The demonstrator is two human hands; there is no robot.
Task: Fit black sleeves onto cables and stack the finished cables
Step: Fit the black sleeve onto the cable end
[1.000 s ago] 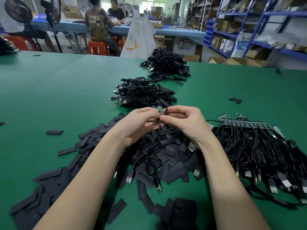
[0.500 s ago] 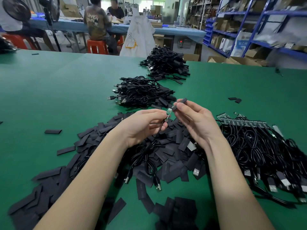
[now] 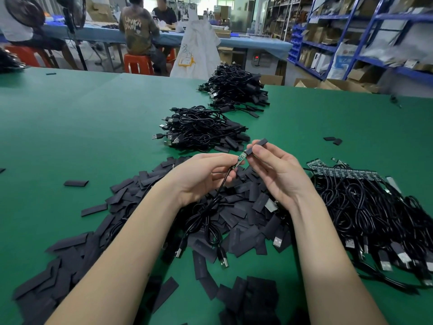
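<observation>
My left hand (image 3: 206,177) pinches a black cable (image 3: 210,207) just behind its small green circuit board (image 3: 240,159). My right hand (image 3: 278,174) pinches a black sleeve (image 3: 256,146), whose open end touches the board's tip. The cable hangs down from my left hand, and its USB plugs (image 3: 223,262) lie on the loose flat sleeves (image 3: 239,202) heaped under both hands. To the right lies a bundle of bare cables (image 3: 365,207) with a row of green boards (image 3: 344,172). Two stacks of sleeved cables (image 3: 201,130) (image 3: 236,90) sit beyond my hands.
The green table (image 3: 82,127) stretches wide to the left, with stray sleeves (image 3: 76,183) (image 3: 332,140) on it. More loose sleeves (image 3: 58,261) spread to the near left edge. People sit at a blue bench behind; blue shelving (image 3: 365,31) stands at the back right.
My hands have parted slightly and tilted. The sleeve in my right hand, hidden a second ago, now points up and right with its end at the board's tip.
</observation>
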